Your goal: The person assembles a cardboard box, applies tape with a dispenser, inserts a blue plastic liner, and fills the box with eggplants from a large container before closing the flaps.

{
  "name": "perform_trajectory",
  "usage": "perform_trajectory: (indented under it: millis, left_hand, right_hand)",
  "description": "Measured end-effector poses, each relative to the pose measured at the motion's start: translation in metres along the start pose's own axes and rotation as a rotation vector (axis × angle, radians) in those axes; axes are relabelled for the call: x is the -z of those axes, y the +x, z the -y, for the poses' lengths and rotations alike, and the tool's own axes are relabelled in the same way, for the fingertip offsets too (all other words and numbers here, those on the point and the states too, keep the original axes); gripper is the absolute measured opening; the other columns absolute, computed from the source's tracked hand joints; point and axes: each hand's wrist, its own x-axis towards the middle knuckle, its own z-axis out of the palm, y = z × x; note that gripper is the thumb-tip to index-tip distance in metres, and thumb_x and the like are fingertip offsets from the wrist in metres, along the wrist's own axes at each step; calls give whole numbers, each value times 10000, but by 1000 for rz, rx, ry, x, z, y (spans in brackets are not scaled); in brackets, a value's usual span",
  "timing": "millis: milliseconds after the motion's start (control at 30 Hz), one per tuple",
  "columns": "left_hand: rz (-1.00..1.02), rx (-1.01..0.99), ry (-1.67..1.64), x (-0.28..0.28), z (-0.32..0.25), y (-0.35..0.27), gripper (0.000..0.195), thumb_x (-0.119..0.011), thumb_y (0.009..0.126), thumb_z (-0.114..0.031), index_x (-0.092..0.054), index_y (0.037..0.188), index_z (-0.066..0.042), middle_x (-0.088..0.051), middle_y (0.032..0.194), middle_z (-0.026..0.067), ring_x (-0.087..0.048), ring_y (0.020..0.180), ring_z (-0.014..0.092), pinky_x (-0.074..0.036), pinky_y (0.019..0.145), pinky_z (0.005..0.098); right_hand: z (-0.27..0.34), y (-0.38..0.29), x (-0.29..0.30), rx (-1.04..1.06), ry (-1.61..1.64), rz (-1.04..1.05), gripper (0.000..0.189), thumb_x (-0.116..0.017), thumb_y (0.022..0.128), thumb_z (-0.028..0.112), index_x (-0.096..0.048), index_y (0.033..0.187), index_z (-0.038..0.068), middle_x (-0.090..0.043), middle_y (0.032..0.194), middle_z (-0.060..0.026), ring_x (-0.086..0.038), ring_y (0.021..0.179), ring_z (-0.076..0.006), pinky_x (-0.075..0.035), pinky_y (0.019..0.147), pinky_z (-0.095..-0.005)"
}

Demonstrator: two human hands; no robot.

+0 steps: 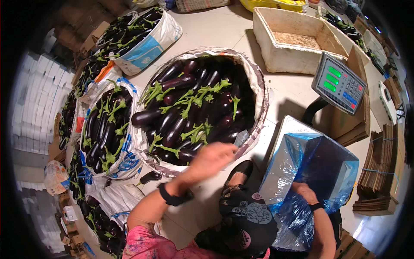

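Note:
My left hand (212, 160), blurred, is over the front rim of a big round sack-lined basket (262, 110) of dark purple eggplants (176, 129) with green stems. A small translucent scrap (241, 138) lies near its fingertips; whether the fingers hold anything cannot be told. On the right, my right hand (303, 191) reaches into a box lined with blue plastic film (291, 162), its fingers partly hidden. The lined box stands on the platform of a digital scale, whose display (339, 82) is lit green. Inside the liner it looks dark, and no eggplant can be made out.
An open white foam box (284, 58) stands beyond the scale. Flattened cardboard (378, 168) is stacked at the right. More sacks of eggplants (105, 129) crowd the left, with another sack (142, 55) at the upper left. One loose eggplant (150, 177) lies on the floor below the basket.

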Motion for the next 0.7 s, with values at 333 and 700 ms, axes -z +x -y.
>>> perform_trajectory:
  millis: [333,700]
  left_hand:
    - [-669,299,1132,172,177,-18,612,-715,672,-57,-512,1248,-103,-505,1232,136,-438,1170,373,-375,925,512]
    - [-332,525,1051,233,159,-36,703,-777,521,-237,-571,1174,-79,-591,1097,208,-562,1041,391,-469,906,455]
  right_hand:
    - [9,25,-45,130,-11,71,279,-568,835,257,-678,1035,97,-667,1038,-189,-622,988,-390,-502,861,-435]
    - [52,12,10,282,-3,135,306,-601,737,95,-611,1037,40,-650,931,-224,-622,877,-419,-510,726,-474]
